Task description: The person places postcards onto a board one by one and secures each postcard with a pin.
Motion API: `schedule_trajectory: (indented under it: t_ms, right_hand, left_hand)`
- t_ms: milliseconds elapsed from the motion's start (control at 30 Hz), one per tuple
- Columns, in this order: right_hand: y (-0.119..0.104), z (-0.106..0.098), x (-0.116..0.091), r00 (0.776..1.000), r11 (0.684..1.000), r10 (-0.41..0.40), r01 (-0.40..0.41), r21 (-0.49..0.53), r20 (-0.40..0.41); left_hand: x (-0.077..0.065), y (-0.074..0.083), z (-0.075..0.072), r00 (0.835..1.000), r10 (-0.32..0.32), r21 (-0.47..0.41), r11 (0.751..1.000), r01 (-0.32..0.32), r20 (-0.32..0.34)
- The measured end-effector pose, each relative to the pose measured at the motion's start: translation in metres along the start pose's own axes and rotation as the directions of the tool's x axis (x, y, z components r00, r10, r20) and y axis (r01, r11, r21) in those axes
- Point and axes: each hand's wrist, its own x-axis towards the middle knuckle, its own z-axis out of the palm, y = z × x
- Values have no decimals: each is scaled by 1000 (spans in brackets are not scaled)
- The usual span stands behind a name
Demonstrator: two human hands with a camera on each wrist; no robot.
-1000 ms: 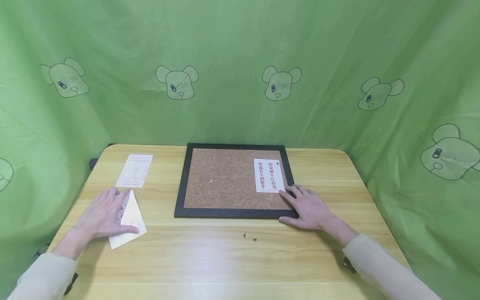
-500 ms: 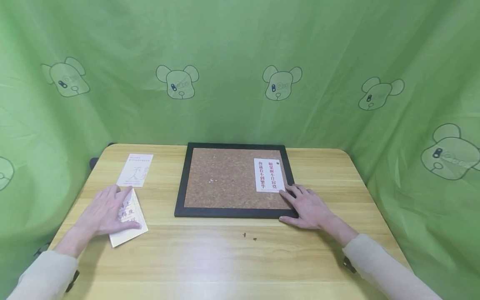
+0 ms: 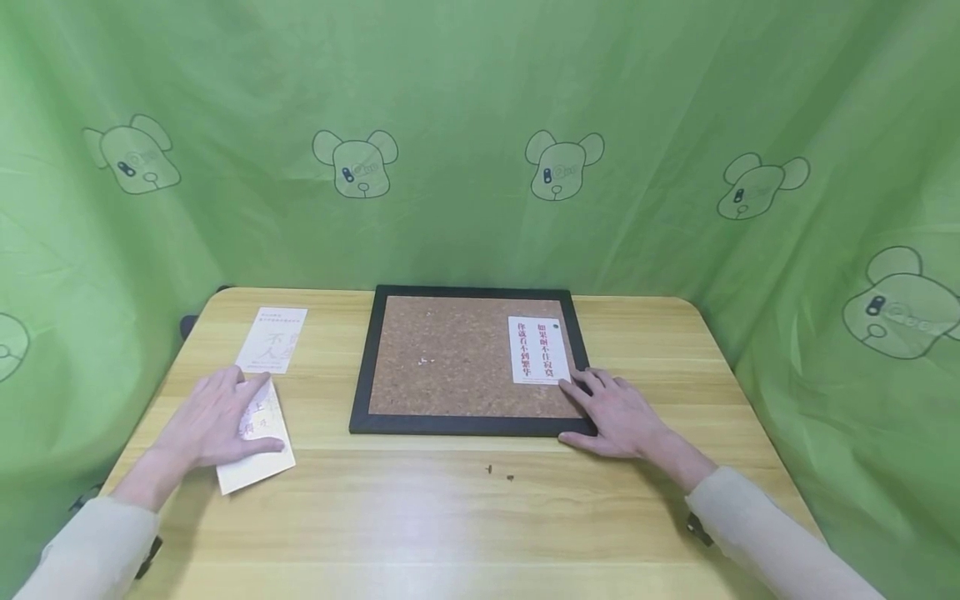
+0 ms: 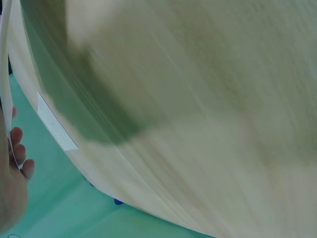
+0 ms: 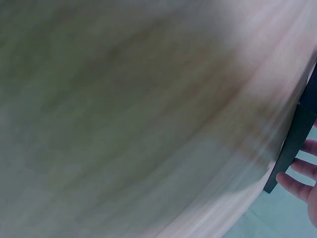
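Note:
My left hand (image 3: 210,423) holds a white card (image 3: 262,433) with printed characters, tilted above the table. Part of that card lies hidden behind the hand; in the left wrist view the card (image 4: 6,94) shows almost edge-on, fingertips at its far side. My right hand (image 3: 618,417) rests on the near right corner of a black-framed cork board (image 3: 450,425). Its index finger reaches the lower corner of a white card (image 3: 534,350) with red characters on the cork. A dark round pushpin head (image 3: 556,327) shows at that card's upper right.
Another white card (image 3: 273,337) lies on the wooden table (image 3: 390,533) at the far left. Two small dark pins, a first pin (image 3: 490,469) and a second pin (image 3: 510,477), lie before the board. A green curtain (image 3: 465,233) surrounds the table's back and sides.
The card in my left hand has turned slightly, so its printing catches the light differently. That hand has shifted a little up and right. My right hand has stayed in place.

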Motion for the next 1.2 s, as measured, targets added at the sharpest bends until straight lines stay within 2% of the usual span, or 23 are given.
schedule_trajectory:
  t_ms: [300, 767, 1200]
  right_hand:
    - [0, 0, 0, 1000, 1000, 0, 0, 0, 4]
    - [1, 2, 0, 1000, 1000, 3, -3, -2, 5]
    - [1, 2, 1, 1000, 1000, -2, 2, -7, 0]
  left_hand:
    - [4, 5, -3, 1000, 3, -10, 1000, -3, 15]
    - [19, 16, -9, 997, 69, -8, 998, -69, -31]
    - [32, 26, -13, 998, 53, -36, 998, -52, 44]
